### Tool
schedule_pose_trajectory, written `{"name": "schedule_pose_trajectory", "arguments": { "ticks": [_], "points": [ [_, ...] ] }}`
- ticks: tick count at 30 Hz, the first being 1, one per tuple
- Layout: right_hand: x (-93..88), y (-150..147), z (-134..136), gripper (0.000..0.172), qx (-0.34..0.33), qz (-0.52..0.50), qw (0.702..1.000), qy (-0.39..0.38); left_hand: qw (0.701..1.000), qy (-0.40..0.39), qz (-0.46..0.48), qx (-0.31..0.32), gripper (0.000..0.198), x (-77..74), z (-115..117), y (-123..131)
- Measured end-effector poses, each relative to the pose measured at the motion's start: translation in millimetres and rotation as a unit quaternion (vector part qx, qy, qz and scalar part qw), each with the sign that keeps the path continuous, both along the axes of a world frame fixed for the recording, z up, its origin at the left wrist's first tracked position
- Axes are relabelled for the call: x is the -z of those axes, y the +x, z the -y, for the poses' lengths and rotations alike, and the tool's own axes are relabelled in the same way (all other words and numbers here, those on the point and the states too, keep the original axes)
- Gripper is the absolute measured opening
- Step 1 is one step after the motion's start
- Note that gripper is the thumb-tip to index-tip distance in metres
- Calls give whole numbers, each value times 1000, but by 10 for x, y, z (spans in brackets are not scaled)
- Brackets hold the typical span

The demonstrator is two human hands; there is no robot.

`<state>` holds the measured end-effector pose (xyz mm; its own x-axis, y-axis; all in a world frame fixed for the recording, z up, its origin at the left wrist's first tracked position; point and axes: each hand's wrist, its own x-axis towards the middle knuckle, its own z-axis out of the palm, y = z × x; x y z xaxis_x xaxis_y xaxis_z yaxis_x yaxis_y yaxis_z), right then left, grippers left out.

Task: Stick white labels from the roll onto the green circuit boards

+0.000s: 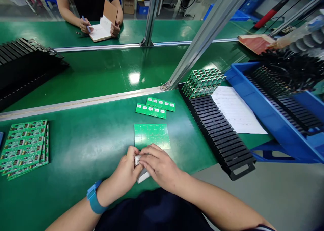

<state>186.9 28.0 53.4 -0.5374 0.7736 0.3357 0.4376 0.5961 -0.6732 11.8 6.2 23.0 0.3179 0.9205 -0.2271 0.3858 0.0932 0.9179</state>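
Note:
My left hand [128,172] and my right hand [159,165] meet at the near edge of the green bench, both pinched on a small white strip or label sheet [142,176] held between them. A blue wristband [94,197] sits on my left wrist. Just beyond my fingers lies a green circuit board panel [152,134], flat on the mat. Two narrower green board strips [155,107] with white labels lie farther back.
A stack of green boards [25,148] lies at the left. A long black slotted rack [220,133] holds upright boards [202,82] at its far end, beside a white paper [235,111] and a blue bin [278,123]. Across the bench, another person's hands [87,25] write in a notebook [102,30].

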Motion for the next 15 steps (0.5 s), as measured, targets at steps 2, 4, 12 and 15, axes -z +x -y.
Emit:
{"name": "schedule_pose_trajectory", "arguments": {
  "ticks": [2,4,12,15],
  "points": [
    [-34,18,18,16,-4,-10,1000,-2,1000,4,0,-1,20,-16,-8,7],
    [-94,74,-5,15,-12,-22,999,-20,1000,-2,0,0,18,-28,-9,13],
    [-79,255,-910,13,43,12,991,-123,981,180,-23,68,18,-27,1,-34],
    [71,137,-1221,14,11,53,988,-147,974,214,-16,78,21,15,-19,-51]
  ]
}}
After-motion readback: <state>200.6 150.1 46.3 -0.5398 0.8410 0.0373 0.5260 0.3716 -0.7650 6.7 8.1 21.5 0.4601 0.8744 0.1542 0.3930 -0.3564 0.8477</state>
